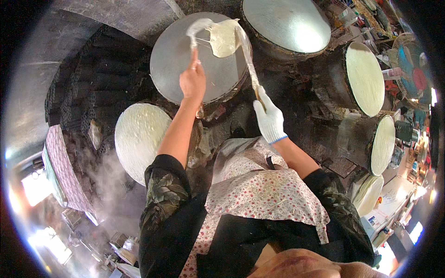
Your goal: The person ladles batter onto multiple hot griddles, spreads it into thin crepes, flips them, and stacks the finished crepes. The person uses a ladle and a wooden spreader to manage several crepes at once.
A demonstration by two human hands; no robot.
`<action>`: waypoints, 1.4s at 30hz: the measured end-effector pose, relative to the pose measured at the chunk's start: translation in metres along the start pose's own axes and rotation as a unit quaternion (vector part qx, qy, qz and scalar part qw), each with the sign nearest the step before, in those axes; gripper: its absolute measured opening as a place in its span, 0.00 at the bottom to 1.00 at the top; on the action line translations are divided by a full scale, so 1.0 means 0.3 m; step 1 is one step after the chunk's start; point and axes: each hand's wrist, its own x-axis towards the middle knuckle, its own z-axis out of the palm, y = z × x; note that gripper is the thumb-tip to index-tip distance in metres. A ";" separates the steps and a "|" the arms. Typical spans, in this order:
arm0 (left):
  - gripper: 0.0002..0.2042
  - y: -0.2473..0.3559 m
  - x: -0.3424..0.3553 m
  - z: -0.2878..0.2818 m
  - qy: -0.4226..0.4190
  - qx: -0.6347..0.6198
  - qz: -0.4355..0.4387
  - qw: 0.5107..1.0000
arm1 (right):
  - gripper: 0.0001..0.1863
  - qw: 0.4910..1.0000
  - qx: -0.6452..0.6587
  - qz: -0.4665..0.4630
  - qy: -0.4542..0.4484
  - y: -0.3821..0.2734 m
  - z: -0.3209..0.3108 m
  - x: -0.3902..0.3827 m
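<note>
My bare left hand (192, 81) is closed around the short handle of a batter-coated tool (198, 28), whose head blurs with motion over a round grey griddle (171, 65). On my right hand (270, 118) is a white knit glove with a blue cuff; its fingers wrap a long batter-smeared spatula (248, 55) that slants up over the same griddle. Between the two tools sits a wet, cream-coloured lump of batter (223, 39), touching the spatula, with thin strings stretching to the left tool. Whether the lump rests on the griddle or hangs above it, I cannot tell.
Another bare griddle (282, 23) stands at the far right. Thin pale sheets of batter cover a griddle at left (141, 139) and others at right (365, 78). Steam rises at the lower left, near a patterned cloth (67, 167). A fan (412, 69) stands far right.
</note>
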 end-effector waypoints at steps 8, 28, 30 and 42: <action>0.27 0.064 -0.104 -0.394 0.132 -0.349 -0.001 0.928 | 0.27 0.993 -0.058 -0.107 -0.010 -0.123 0.087 0.170; 0.25 0.013 -0.642 -0.373 -0.002 -0.441 -0.097 0.892 | 0.22 0.965 -0.180 -0.189 -0.019 -0.229 0.114 0.246; 0.25 0.013 -0.663 -0.386 0.000 -0.429 -0.107 0.897 | 0.24 0.973 -0.149 -0.170 0.035 -0.203 0.101 0.264; 0.27 -0.015 -0.758 -0.435 0.005 -0.432 -0.137 0.892 | 0.24 0.970 -0.153 -0.188 0.013 -0.197 0.183 0.329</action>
